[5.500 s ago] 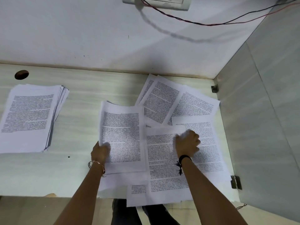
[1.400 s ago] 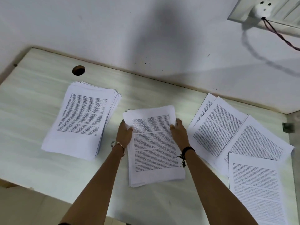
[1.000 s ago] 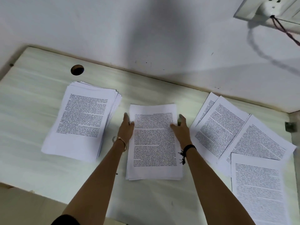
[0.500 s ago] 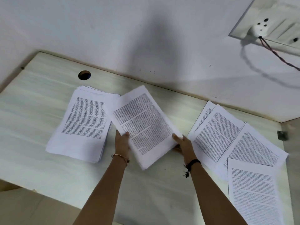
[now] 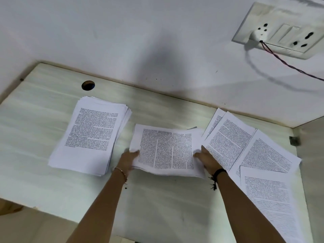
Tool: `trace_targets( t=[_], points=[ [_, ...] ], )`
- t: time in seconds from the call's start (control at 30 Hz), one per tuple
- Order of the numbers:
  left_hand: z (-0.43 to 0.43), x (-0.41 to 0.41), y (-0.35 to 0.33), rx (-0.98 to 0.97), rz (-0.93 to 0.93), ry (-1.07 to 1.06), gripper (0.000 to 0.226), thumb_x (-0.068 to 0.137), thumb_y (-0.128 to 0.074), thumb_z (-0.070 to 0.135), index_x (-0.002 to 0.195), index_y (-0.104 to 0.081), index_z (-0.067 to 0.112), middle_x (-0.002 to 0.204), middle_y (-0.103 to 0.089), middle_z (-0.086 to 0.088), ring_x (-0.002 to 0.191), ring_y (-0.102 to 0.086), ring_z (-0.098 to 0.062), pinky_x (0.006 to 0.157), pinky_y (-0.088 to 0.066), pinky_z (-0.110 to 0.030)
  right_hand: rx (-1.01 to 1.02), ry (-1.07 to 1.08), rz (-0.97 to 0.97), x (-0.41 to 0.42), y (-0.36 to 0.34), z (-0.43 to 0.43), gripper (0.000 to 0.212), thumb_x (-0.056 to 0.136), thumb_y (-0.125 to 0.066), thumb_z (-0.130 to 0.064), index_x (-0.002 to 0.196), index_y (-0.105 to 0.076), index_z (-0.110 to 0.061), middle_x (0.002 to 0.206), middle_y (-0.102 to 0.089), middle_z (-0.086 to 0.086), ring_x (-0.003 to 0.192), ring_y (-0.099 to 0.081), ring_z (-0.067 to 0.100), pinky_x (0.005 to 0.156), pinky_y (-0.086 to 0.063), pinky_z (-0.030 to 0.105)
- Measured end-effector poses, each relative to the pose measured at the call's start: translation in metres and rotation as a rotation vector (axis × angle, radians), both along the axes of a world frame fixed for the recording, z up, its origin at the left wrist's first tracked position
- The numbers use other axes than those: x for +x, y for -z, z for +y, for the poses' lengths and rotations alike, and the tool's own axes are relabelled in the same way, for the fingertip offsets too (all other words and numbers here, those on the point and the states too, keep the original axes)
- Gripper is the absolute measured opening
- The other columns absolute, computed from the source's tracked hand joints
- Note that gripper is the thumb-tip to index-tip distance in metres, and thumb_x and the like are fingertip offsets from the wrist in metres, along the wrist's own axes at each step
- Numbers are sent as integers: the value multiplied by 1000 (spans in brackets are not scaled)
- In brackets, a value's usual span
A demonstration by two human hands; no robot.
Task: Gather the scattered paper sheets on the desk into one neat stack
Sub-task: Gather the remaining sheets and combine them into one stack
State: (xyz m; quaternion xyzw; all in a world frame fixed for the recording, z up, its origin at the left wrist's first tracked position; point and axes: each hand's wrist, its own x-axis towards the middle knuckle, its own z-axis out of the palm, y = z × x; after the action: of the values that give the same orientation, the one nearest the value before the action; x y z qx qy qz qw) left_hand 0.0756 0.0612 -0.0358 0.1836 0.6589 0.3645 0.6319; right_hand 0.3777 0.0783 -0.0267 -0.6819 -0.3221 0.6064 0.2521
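Left hand point(image 5: 128, 159) grips the left short edge of a bundle of white printed paper sheets point(image 5: 166, 151): thumb on top, fingers curled under. Right hand point(image 5: 208, 159) grips the opposite short edge, thumb on top, forefinger stretched along the edge. The bundle is turned landscape between them, and its near long edge sags in a shallow curve. Cannot tell if the far edge touches the desk. Position: middle of the pale wood-grain desk point(image 5: 35, 137), about halfway between front and back edges. Thin gold-coloured bangle point(image 5: 121, 171) on the left wrist, black thread band point(image 5: 217, 172) on the right.

Left of the bundle, close but apart: thick stack of white printed sheets point(image 5: 91, 135). It lies flat toward the back-left corner, portrait and slightly skewed, with edges fanned on its right side.

Right of the bundle: loose white printed sheets point(image 5: 228, 137), four visible, overlapping at different angles along the desk's right edge from back corner to front. The right hand overlaps the nearest one.

Round cable hole point(image 5: 88, 85) near the back edge, behind the thick stack. Small metal bracket point(image 5: 293, 140) at the right edge, on the side panel. White wall point(image 5: 122, 32) behind the desk carries a white socket plate point(image 5: 284, 32) with a white plug point(image 5: 257, 35). A red-and-black twisted wire point(image 5: 289, 65) runs from the plug off to the right.
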Motion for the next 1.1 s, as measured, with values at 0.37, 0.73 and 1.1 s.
trace_targets(
  t=[0.37,0.73,1.1],
  points=[
    [6,-22,-14,122,264,-145,55,98,-42,12,149,-23,21,148,-36,-1,135,-37,-22,114,-30,-45,84,315,400,-54,-11,10,28,76,-74,-23,98,-58,-14,90,-64,8,78,-63,20,73,-55,29],
    [-33,-112,-27,186,-90,-631,29,81,-48,-10,88,-59,16,70,-65,7,67,-54,-15,53,-48,-16,232,-215,162,-240,-24,70,22,93,-56,-8,113,-53,-17,102,-61,5,86,-57,18,70,-51,26],
    [-45,-140,5,-363,543,-686,49,78,-65,6,125,-50,-1,129,-43,-28,114,-49,-47,96,-45,-50,121,-375,-58,-300,6,70,48,92,-53,-7,138,-39,-10,103,-57,2,93,-57,22,93,-52,41]
  ],
)
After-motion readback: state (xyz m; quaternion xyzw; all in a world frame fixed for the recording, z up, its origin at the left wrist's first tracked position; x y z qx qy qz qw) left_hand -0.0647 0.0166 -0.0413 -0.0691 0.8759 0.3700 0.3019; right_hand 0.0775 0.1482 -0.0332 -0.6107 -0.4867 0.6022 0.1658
